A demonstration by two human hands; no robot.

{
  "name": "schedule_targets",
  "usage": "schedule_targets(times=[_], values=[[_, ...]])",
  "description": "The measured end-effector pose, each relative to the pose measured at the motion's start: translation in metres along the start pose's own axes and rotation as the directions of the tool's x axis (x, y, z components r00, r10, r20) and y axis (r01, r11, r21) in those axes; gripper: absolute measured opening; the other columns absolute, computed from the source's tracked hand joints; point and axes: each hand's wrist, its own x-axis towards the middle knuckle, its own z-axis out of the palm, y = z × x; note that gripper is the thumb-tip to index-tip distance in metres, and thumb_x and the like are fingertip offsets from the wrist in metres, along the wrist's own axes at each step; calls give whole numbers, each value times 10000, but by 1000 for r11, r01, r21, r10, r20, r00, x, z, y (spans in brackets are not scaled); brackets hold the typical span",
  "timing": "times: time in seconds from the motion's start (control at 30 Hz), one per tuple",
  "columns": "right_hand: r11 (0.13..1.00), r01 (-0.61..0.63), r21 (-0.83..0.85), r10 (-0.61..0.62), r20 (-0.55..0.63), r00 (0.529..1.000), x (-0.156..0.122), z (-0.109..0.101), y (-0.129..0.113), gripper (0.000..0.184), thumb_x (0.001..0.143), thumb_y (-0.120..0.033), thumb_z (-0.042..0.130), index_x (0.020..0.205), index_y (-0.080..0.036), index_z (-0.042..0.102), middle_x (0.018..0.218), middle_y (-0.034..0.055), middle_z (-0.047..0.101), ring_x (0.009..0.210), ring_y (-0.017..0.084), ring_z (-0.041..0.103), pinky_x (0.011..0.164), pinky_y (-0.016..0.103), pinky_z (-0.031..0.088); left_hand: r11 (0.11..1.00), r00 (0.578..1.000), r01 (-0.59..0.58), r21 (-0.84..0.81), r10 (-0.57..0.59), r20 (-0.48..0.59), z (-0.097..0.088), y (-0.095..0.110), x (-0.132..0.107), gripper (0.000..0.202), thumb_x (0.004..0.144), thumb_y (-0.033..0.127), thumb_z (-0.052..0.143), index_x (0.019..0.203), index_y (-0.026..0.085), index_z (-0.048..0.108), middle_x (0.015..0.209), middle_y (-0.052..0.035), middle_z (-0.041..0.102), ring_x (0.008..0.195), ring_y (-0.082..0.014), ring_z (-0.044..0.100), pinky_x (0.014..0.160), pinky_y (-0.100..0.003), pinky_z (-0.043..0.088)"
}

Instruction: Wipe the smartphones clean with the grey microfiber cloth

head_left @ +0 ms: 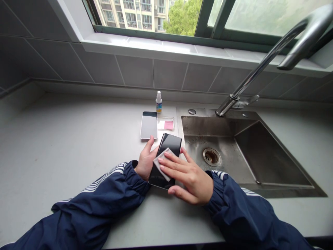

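Broadly, counter (78, 139): pale, it is running beneath me along the tiled wall (135, 69).
Window (203, 26): green-framed, it is showing a building (130, 15) and a tree (182, 17) outside.
Sink (249, 149): steel, it is lying to the right of the black phone (170, 143).
Sleeves (104, 201): navy with white stripes, they are ending at my wrists.
Faucet (256, 71): chrome, it is arching up from the sink's far edge.
Right hand (192, 178): I am laying it palm down, unclosed, fingers stretching over the cloth (156, 161), thumb lying by the black phone's near end.
Left hand (145, 161): I am gripping the black phone from its left side, thumb standing away from the glass, other fingers mostly hiding underneath.
Black phone: it is resting in my left hand, screen facing up.
White phone (149, 125): it is lying on the counter just beyond my left thumb; I cannot tell whether they are touching.
Cloth: pale, it is covering part of the black phone's screen.
Drain (211, 157): it is sitting in the sink's floor.
Case (169, 118): clear, it is lying between the white phone and the sink.
Bottle (159, 103): white-capped, it is standing upright behind them.
Pink slip (168, 125): it is showing within the case's outline.
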Motion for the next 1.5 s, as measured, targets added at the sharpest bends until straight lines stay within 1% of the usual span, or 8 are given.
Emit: schedule_targets(times=[0.1, 0.2, 0.43, 0.57, 0.87, 1.13, 1.37, 1.5], values=[[994, 105, 6, -106, 42, 994, 1, 0, -7, 511, 1023, -430, 431, 1437, -138, 493, 1468, 120, 544, 1494, 245, 317, 1225, 574, -85, 999, 1000, -27, 17, 27, 3, 0, 1, 0, 859, 944, 716, 182, 1438, 92, 505, 1111, -181, 700, 819, -265, 692, 812, -395, 530], [994, 105, -35, -105, 18, 994, 1, 1, -6, 468, 1028, -370, 430, 1433, -145, 497, 1461, 117, 552, 1485, 235, 337, 1228, 572, -73, 998, 998, -60, 21, 60, 22, -1, 0, 0, 858, 937, 727, 187, 1454, 111, 488, 1131, -187, 688, 905, -276, 687, 866, -404, 522], [959, -232, -160, 212, -135, 968, -1, -1, 16, 584, 1031, -345, 413, 1562, -148, 272, 1615, 149, 295, 1533, 279, 192, 1219, 609, 142, 993, 992, 48, 105, -59, 108, -3, -4, -4, 742, 955, 695, 186, 1516, 263, 408, 1157, -126, 668, 930, -265, 690, 862, -427, 534], [945, -292, -151, 268, -161, 950, -2, 1, 18, 690, 1026, -404, 418, 1598, -151, 126, 1647, 165, 180, 1545, 301, 104, 1197, 626, 201, 987, 992, 48, 154, -66, 112, 1, -6, -6, 663, 985, 637, 191, 1535, 316, 376, 1234, -120, 650, 946, -275, 692, 853, -445, 543], [995, -63, -72, 66, 49, 997, 0, 5, -4, 757, 981, -534, 473, 1562, -100, 255, 1611, 168, 296, 1540, 308, 136, 1229, 595, 58, 998, 998, -48, 47, 50, -45, -3, -4, 3, 828, 966, 680, 162, 1519, 108, 394, 1188, -197, 685, 1056, -300, 686, 987, -413, 478], [989, 149, 25, -151, 99, 984, 2, -4, -19, 605, 1015, -462, 385, 1506, -108, 384, 1576, 92, 383, 1541, 258, 161, 1233, 547, -93, 996, 1000, -17, 87, 18, -9, -7, 1, 0, 875, 924, 747, 160, 1547, 161, 344, 1303, -214, 640, 1083, -316, 680, 998, -456, 464], [990, 140, -19, -137, 96, 986, 2, -3, -20, 545, 1024, -424, 418, 1486, -135, 417, 1566, 67, 404, 1529, 242, 216, 1227, 550, -122, 993, 1000, -7, 118, 7, 5, -7, 0, 1, 891, 920, 750, 124, 1550, 156, 336, 1279, -218, 649, 1038, -314, 695, 975, -455, 480], [997, -3, -79, 5, 19, 1000, 0, 1, -8, 530, 1041, -405, 403, 1503, -147, 391, 1579, 90, 386, 1520, 239, 246, 1248, 532, -24, 998, 999, -45, 53, 46, -20, -6, 0, 2, 864, 940, 722, 176, 1542, 125, 346, 1230, -203, 672, 1050, -285, 693, 1013, -407, 466]])
